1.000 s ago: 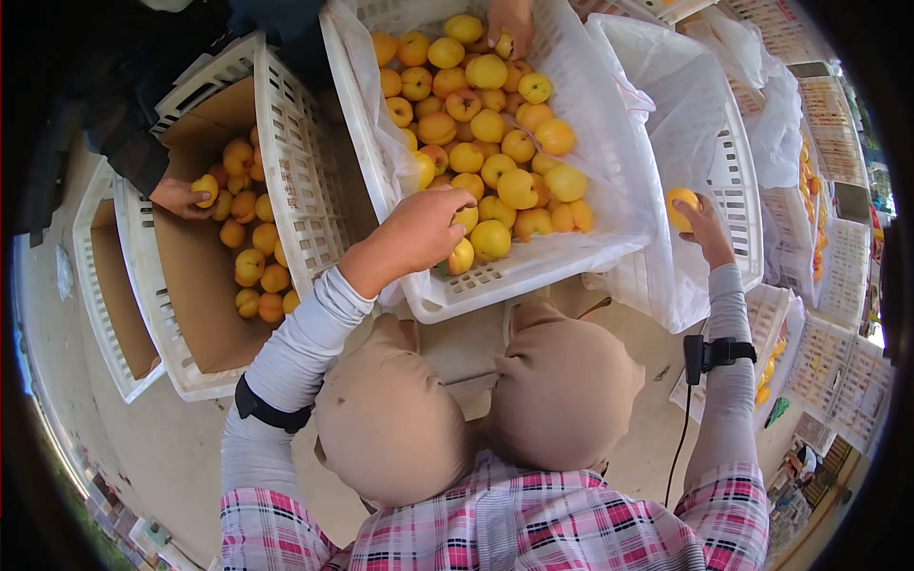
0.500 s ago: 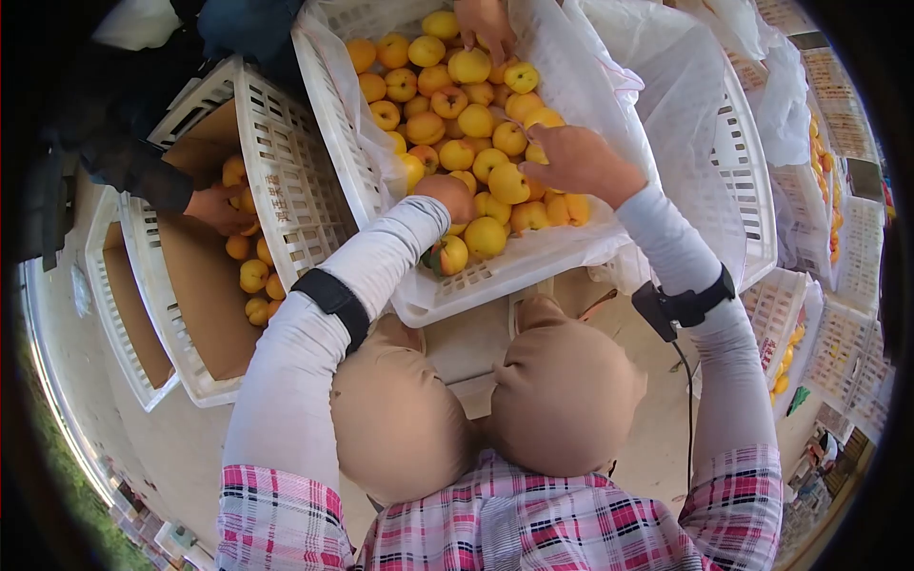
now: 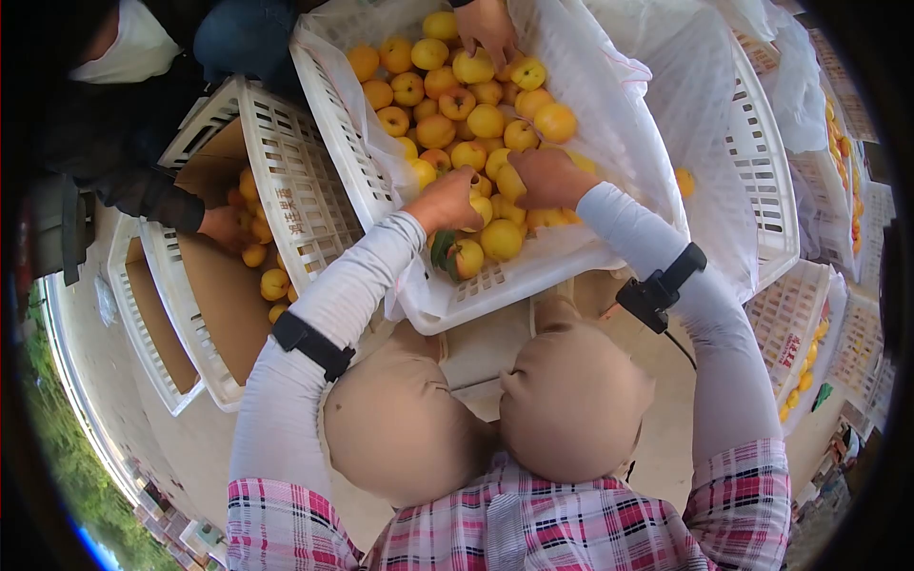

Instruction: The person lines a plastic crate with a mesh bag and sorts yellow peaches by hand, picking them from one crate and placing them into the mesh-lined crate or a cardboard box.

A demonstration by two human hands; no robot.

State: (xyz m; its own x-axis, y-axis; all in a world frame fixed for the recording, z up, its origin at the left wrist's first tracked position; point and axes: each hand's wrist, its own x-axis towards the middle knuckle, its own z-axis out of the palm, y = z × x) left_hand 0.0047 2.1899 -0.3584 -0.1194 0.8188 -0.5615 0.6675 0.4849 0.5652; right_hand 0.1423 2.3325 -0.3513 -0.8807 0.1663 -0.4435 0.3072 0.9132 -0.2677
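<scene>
A white plastic crate (image 3: 495, 303) lined with thin clear film holds many yellow peaches (image 3: 486, 121). My left hand (image 3: 446, 203) is inside its near left part, fingers curled round a yellow peach among the others. To the right, my right hand (image 3: 552, 178) bends over the pile with its fingers closed against a yellow peach (image 3: 509, 183); its fingertips are partly hidden. Below my left hand, a peach with a green leaf (image 3: 465, 259) lies at the near edge. Another person's hand (image 3: 487, 29) touches peaches at the crate's far side.
At left, a cardboard-lined crate (image 3: 303, 205) holds more peaches, with a co-worker's hand (image 3: 227, 228) in it. A film-lined crate (image 3: 762, 171) on the right has one peach (image 3: 685, 182) showing. Further crates of fruit (image 3: 785, 319) stand beyond it.
My right hand has moved left and down onto the peaches, its fingers closing. My left hand has turned and opened out a little sideways. A peach now shows in the right crate.
</scene>
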